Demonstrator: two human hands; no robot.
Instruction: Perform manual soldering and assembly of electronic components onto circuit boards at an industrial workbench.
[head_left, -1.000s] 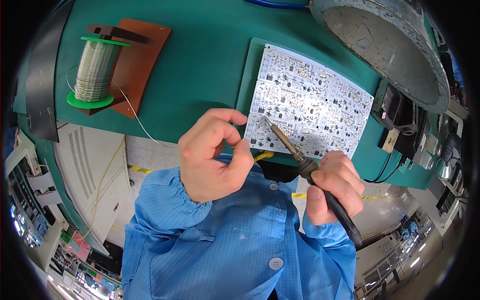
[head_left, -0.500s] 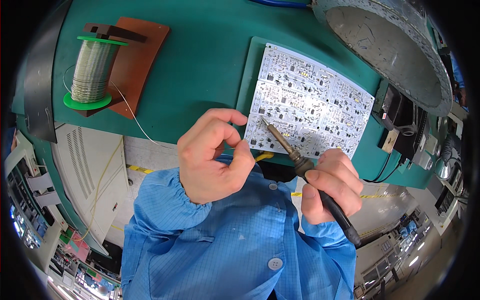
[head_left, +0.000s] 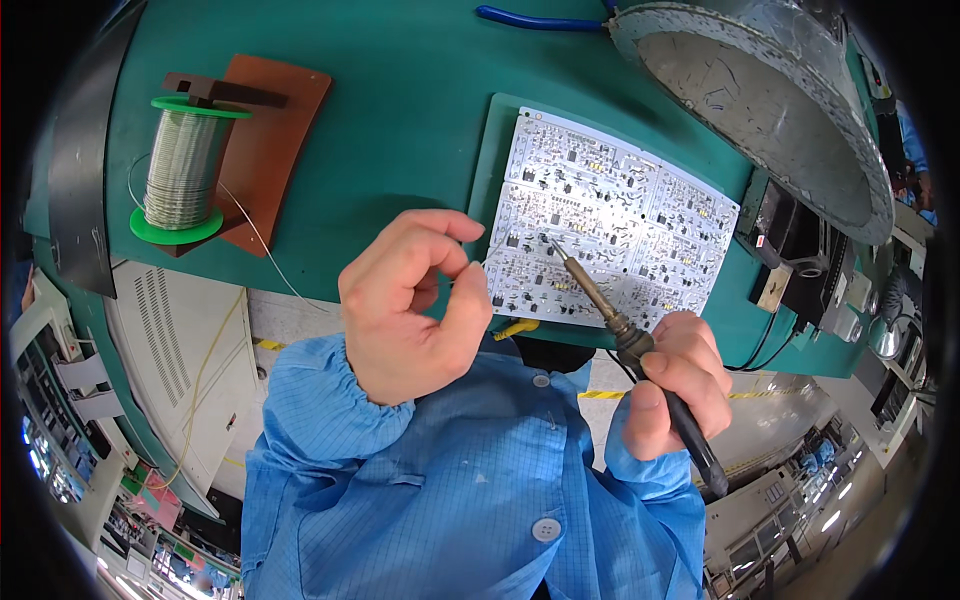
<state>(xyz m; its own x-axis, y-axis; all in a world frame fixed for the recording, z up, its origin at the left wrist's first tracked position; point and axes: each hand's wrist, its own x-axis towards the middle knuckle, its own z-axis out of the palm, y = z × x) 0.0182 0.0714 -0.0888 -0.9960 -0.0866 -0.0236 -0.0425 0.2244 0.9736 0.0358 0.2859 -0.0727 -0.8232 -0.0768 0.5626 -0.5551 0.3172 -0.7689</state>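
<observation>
A white panel of circuit boards (head_left: 640, 215), dense with small components, lies on a green backing (head_left: 482, 180). My right hand (head_left: 682, 385) wraps around the dark handle of a soldering iron (head_left: 630, 338). Its metal tip points up and left, at or just above the board's left-middle part; contact cannot be made out. At the board's left edge, my left hand (head_left: 415, 305) is pinched on thin solder wire (head_left: 270, 245), a short end showing past the fingertips toward the board. The wire comes from a green-flanged spool (head_left: 185, 170); part is hidden behind the left hand.
The spool sits on a brown curved holder (head_left: 285, 140) at the left of the green work surface (head_left: 400, 90). A large grey metal hood (head_left: 760, 110) overhangs the far right, beside a black fixture (head_left: 800, 250). A blue-handled tool (head_left: 540, 20) lies at the far edge.
The iron's tip has shifted right and farther across the board with my right hand. My left hand stays pinched near the board's left edge. The whole view has tilted slightly.
</observation>
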